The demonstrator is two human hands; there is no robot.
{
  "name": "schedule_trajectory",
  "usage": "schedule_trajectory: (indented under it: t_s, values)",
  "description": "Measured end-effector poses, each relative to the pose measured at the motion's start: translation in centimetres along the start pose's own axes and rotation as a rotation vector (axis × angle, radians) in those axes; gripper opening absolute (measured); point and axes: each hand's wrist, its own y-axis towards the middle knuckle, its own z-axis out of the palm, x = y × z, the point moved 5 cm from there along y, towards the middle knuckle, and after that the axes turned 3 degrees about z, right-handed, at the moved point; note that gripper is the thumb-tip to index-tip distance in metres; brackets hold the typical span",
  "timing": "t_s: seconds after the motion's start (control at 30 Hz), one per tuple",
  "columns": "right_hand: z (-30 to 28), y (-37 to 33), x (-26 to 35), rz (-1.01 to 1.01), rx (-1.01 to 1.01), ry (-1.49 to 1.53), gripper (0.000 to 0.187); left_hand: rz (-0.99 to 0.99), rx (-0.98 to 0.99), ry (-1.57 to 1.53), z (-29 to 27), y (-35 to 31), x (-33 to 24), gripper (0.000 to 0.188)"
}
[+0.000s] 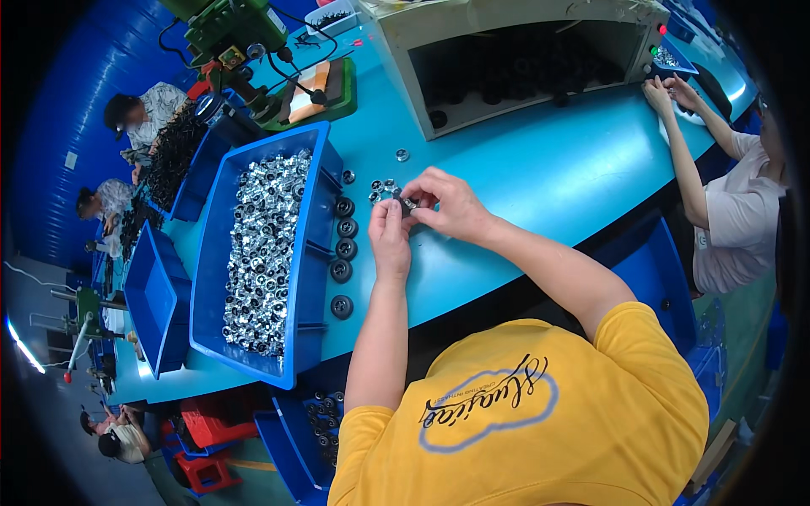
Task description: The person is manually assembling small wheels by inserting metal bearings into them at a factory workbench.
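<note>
A small dark part (404, 203) with a bright metal edge is pinched between the fingertips of both hands, just above the table (540, 173), on the bin's side of the person's reach. The left hand (391, 242) holds it from below with a narrow grip, thumb and fingers pressed together; the right hand (451, 207) meets it from the right, its grip equally narrow on the same part. The fingers hide much of its shape.

Just beyond the fingertips lies a loose cluster of metal pieces (377, 196), and farther off stands a single metal ring (402, 155), well apart from it. Left of the hands, black wheels (347, 249) form a column along the side of a large blue bin (309, 278), leaving only a slim strip of tabletop between column and left wrist. The bin holds a heap of shiny metal parts (266, 253); its lower end comes to the table's near edge, which both forearms cross.

The widest room for moving is to the right, where tabletop stretches between that near edge and the foot of a pale box (403, 80) with a dark opening. A co-worker (738, 211) sits at the far right, hands over the table. At the upper left, a green machine (232, 42) stands behind the bin.
</note>
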Motion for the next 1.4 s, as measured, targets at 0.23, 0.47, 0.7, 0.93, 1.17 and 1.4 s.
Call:
schedule_trajectory:
  t_s: [0.23, 0.47, 0.7, 0.93, 1.17, 1.4]
  values:
    - [0.1, -0.9, -0.8, 0.007, -0.051, 0.117, 0.027, -0.024, 0.001, -0.001, 0.3, -0.3, -0.4, 0.019]
    - [0.4, -1.8, 0.5, -0.124, -0.150, -0.073, 0.023, -0.018, 0.012, 0.110, 0.1, -0.3, -0.1, 0.022]
    - [0.0, -1.9, 0.2, -0.243, -0.147, -0.117, 0.023, -0.068, 0.073, -0.006, 1.3, -0.6, -0.6, 0.017]
    - [-0.6, -2.0, -0.3, -0.062, -0.096, 0.430, 0.020, -0.032, 0.054, 0.083, 0.9, -0.1, -0.7, 0.028]
    - [-0.1, -1.7, -2.9, 0.323, 0.026, 0.389, 0.034, -0.055, 0.104, 0.134, 1.9, -0.9, -1.0, 0.036]
    - [0.4, -1.6, -5.0, 0.390, 0.127, 0.629, 0.037, -0.041, 0.159, 0.153, 2.2, -1.0, -1.1, 0.035]
